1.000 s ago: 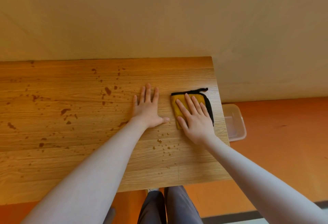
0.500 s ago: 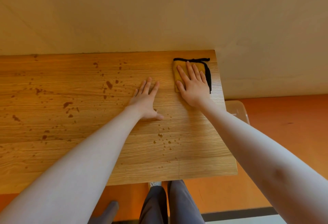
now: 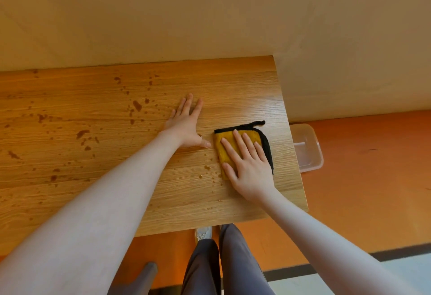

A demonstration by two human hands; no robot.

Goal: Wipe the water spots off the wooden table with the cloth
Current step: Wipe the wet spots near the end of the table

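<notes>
One folded yellow cloth (image 3: 227, 148) with black trim lies near the wooden table's (image 3: 256, 89) right edge, about midway along it. The right hand (image 3: 247, 165) presses it flat, fingers straight. It looks soft, light and limp, likely to bunch, so broad palm pressure suits it. Small droplets (image 3: 207, 173) sit just left. One left hand (image 3: 186, 124) rests spread on bare wood. Many spots (image 3: 136, 105) remain farther left.
</notes>
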